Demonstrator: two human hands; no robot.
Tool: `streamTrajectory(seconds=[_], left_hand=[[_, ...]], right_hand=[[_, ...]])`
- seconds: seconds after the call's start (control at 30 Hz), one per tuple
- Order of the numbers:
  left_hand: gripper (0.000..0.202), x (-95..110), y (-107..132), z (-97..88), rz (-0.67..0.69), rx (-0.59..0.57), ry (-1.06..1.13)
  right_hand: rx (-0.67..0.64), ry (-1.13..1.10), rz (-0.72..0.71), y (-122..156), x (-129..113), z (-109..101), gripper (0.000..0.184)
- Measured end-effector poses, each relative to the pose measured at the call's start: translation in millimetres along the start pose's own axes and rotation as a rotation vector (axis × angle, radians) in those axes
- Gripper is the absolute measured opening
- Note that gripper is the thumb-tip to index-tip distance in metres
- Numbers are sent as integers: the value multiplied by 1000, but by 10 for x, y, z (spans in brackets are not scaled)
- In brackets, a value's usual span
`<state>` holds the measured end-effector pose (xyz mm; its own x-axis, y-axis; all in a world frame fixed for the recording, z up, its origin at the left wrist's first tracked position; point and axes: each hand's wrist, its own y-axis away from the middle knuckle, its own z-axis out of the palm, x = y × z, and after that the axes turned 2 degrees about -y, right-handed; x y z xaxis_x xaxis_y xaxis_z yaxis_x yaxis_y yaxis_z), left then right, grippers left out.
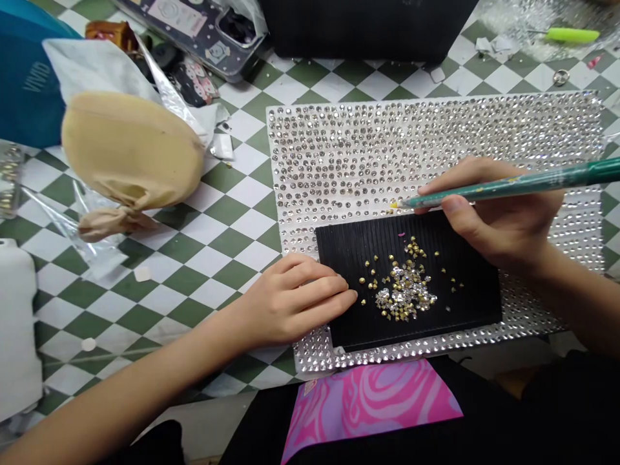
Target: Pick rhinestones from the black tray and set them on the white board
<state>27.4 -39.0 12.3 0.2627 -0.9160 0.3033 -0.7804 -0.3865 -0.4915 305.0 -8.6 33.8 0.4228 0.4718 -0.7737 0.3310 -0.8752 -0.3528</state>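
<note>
My right hand (504,213) grips a green pen-like stick (513,185) with a yellow tip. That tip touches, or hovers just over, the white sheet set with rows of rhinestones (339,148); which of the two I cannot tell. My left hand (300,297) lies flat with its fingers stretched over the left edge of a black ridged tray (465,258). On the tray is a heap of loose rhinestones (407,290), some silver side up and some gold, with several scattered around it. The tray rests on the lower part of the sheet.
A knotted beige pouch (133,155) and a phone in a clear case (208,32) lie at the left and back. A black box (372,29) stands behind the sheet. A lime-green handled tool (571,35) lies at far right. Pink patterned material (372,403) shows below the table edge.
</note>
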Motion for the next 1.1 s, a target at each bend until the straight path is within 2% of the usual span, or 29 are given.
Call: streamTrajectory(seconds=[0.87, 1.1], left_hand=[[19, 6, -1, -7, -8, -4, 3], [18, 3, 9, 5, -7, 7, -3]], right_hand=[[-23, 32, -8, -4, 15, -8, 7], [-28, -15, 48, -14, -2, -11, 8]])
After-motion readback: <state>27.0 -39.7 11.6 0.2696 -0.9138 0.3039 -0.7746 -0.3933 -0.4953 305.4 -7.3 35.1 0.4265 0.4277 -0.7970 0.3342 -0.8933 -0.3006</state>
